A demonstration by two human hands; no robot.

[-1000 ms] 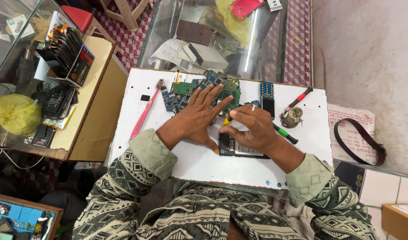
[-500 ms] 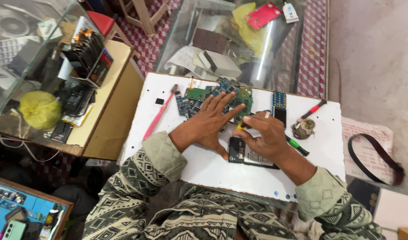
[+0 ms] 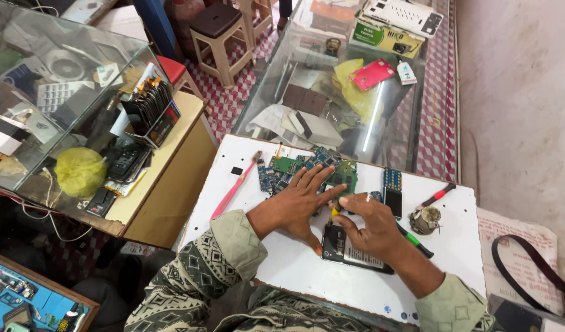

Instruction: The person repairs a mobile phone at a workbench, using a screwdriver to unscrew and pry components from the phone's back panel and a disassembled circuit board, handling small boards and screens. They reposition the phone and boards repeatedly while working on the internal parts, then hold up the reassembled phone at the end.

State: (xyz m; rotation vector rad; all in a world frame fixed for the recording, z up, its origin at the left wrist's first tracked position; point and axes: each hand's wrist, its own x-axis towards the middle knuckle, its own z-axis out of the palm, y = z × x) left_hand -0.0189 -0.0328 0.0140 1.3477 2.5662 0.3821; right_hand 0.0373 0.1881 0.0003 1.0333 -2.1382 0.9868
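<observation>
Both hands bear on the opened phone [image 3: 350,249]: left hand [image 3: 298,206] flat steadying it, right hand [image 3: 368,224] pinching a yellow-handled tool [image 3: 334,211], best kept upright.

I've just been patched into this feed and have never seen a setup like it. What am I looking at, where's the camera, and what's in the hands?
One camera, worn on the person's head, looks down at their own bare hands over a white worktop. The left hand lies flat, fingers spread, beside a black opened phone. The right hand pinches a small yellow-handled tool over that phone. Behind the hands lie green and blue circuit boards, left of them a pink toothbrush, and to the right a red-handled screwdriver and a coil of solder wire.
</observation>
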